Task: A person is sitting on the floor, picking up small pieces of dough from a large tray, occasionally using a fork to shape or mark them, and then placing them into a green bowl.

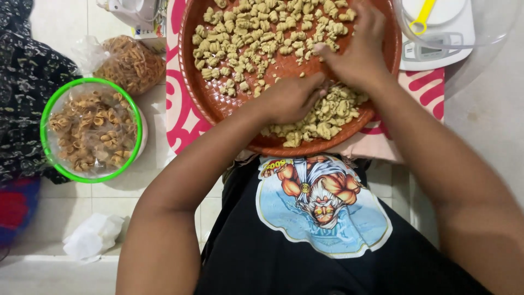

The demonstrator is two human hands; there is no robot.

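Dough pieces (256,38), small, pale and curled, spread across a round reddish-brown tray (199,82) set on a pink-and-white patterned mat (177,117) over a tiled floor (109,205), seen from above. Left hand (292,98) curled into a loose fist over the tray's near side, fingers folded under so that anything pinched inside stays hidden; impossible to tell whether a piece is gripped. Right hand (357,52) laid flat-ish, fingers partly spread and bent, resting on the heap between the upper scatter and a denser pile (327,117) by the near rim, apparently pressing or raking pieces toward that pile. Both hands close together, almost touching, placed low on the tray, probably because the near edge sits just above the lap and is easiest to reach.

To the left, well apart from the tray, a green-rimmed bowl (49,112) covered in clear film, holding browned, curled snacks; just beyond it a knotted clear bag (131,63) of thin fried sticks. At upper right, a white kitchen scale (436,46) under a clear bowl (494,24), with a yellow handle (423,19) inside. Crumpled white tissue (93,237) on the floor at lower left.
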